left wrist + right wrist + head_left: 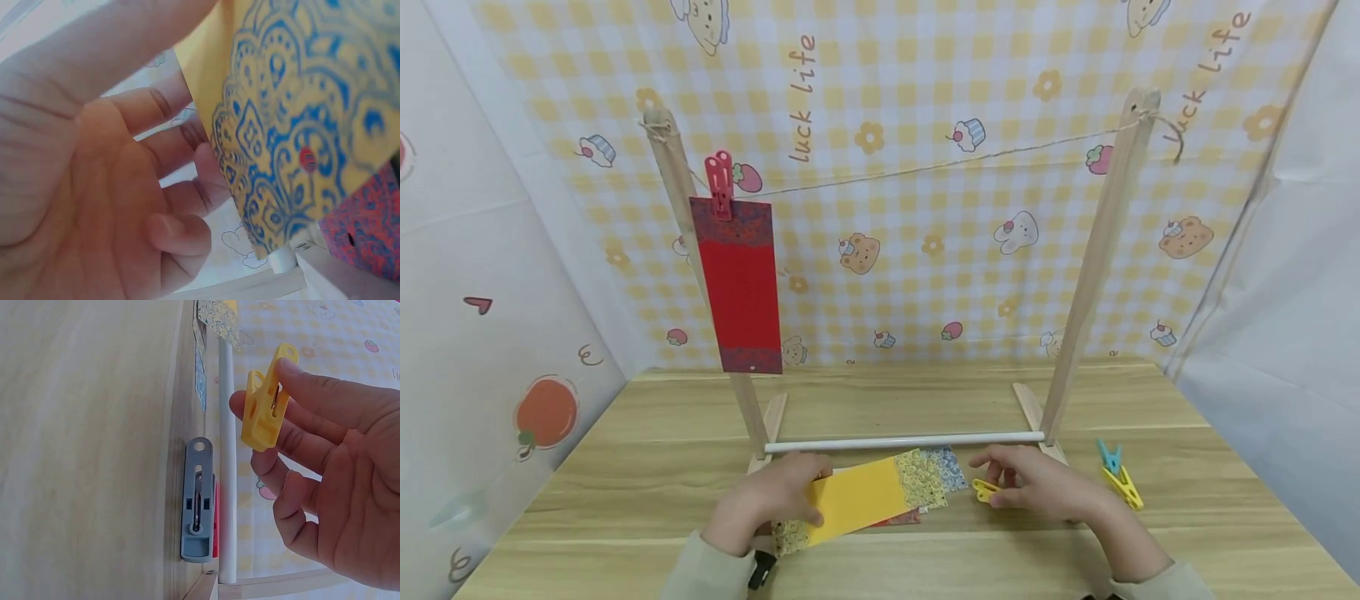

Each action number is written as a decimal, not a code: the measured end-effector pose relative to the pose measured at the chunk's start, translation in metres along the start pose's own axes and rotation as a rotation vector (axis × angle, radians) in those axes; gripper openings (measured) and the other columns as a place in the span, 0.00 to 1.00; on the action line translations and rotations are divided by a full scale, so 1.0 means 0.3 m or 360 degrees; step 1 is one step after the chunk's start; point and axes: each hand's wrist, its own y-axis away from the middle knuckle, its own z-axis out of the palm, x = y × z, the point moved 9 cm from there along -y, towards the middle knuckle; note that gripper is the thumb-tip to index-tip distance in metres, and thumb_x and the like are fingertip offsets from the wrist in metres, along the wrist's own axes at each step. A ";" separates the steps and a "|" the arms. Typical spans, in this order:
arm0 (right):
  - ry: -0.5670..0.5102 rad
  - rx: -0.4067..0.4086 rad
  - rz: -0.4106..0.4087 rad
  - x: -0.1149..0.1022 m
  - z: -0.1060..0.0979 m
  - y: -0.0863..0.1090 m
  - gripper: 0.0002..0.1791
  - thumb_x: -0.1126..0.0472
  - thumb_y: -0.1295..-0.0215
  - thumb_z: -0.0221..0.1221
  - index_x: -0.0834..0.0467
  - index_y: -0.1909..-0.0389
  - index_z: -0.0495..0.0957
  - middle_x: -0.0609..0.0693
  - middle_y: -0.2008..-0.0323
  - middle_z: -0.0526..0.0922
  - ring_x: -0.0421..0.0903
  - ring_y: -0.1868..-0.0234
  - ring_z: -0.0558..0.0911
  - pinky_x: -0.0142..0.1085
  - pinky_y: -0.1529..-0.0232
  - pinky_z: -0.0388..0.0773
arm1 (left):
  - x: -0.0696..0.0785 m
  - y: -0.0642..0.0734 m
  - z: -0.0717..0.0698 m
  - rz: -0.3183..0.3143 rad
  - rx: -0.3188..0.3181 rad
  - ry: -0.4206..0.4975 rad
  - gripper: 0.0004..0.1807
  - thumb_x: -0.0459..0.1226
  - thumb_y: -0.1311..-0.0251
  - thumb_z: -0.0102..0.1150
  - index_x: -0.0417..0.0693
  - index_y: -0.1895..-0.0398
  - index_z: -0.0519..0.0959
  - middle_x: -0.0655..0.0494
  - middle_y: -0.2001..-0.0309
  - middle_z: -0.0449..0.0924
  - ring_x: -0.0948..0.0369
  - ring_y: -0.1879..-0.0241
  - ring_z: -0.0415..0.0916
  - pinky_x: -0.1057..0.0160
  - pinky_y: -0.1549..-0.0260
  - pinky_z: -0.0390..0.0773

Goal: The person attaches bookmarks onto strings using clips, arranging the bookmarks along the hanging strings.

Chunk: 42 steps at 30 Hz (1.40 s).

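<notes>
A yellow card [861, 497] with patterned ends is pinched between the thumb and fingers of my left hand [775, 493]. It lies slantwise above other cards, of which a blue patterned end [953, 469] and a red edge [904, 518] show. In the left wrist view, the yellow card's blue-printed end [281, 125] has a small hole. Right of the cards, my right hand [1036, 482] pinches a yellow clothespin [257, 430] between thumb and fingers. A red card [741, 292] hangs upright from the string [880, 177] at the left, held by a red clothespin [721, 190].
Two wooden posts, left [752, 417] and right [1090, 275], carry the string. A white rod [902, 442] joins their feet. Right of the stand lie a blue clothespin [1110, 457] and another yellow clothespin [1123, 487]. The right wrist view also shows a grey clothespin [197, 506].
</notes>
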 end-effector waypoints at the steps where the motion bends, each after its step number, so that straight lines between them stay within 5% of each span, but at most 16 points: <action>1: -0.0001 -0.0004 0.0001 -0.002 0.000 0.000 0.25 0.57 0.36 0.64 0.65 0.42 0.75 0.43 0.62 0.80 0.32 0.65 0.76 0.29 0.63 0.76 | 0.004 0.000 -0.003 0.0030 0.0000 0.0013 0.20 0.33 0.56 0.78 0.46 0.59 0.79 0.57 0.61 0.80 0.58 0.61 0.72 0.54 0.58 0.76; 7: -0.0017 -0.0006 -0.0012 -0.013 -0.001 0.001 0.24 0.56 0.35 0.64 0.66 0.43 0.77 0.43 0.62 0.81 0.31 0.65 0.76 0.30 0.64 0.76 | 0.025 0.003 -0.015 0.0134 -0.0006 0.0076 0.12 0.33 0.49 0.73 0.50 0.71 0.76 0.62 0.77 0.66 0.66 0.75 0.63 0.65 0.71 0.66; 20: -0.0072 0.0052 -0.0148 -0.056 -0.018 0.010 0.22 0.57 0.33 0.63 0.65 0.43 0.78 0.45 0.63 0.81 0.31 0.64 0.74 0.30 0.66 0.76 | 0.074 0.020 -0.045 0.0306 0.0039 0.0130 0.11 0.32 0.40 0.66 0.48 0.75 0.73 0.66 0.80 0.61 0.71 0.78 0.60 0.70 0.74 0.64; 35: -0.0143 0.0141 -0.0317 -0.109 -0.037 0.016 0.20 0.59 0.33 0.62 0.61 0.43 0.78 0.50 0.60 0.83 0.32 0.64 0.75 0.29 0.71 0.77 | 0.082 0.048 -0.109 0.0416 0.0155 0.0101 0.02 0.36 0.38 0.64 0.48 0.66 0.81 0.66 0.75 0.72 0.72 0.73 0.65 0.70 0.71 0.71; 42: -0.0094 0.0212 -0.0319 -0.137 -0.049 0.022 0.18 0.56 0.33 0.62 0.54 0.43 0.78 0.46 0.61 0.84 0.36 0.61 0.76 0.33 0.62 0.77 | 0.083 0.057 -0.124 0.0436 0.0186 0.0166 0.02 0.35 0.37 0.63 0.47 0.65 0.83 0.65 0.74 0.76 0.72 0.74 0.66 0.70 0.72 0.73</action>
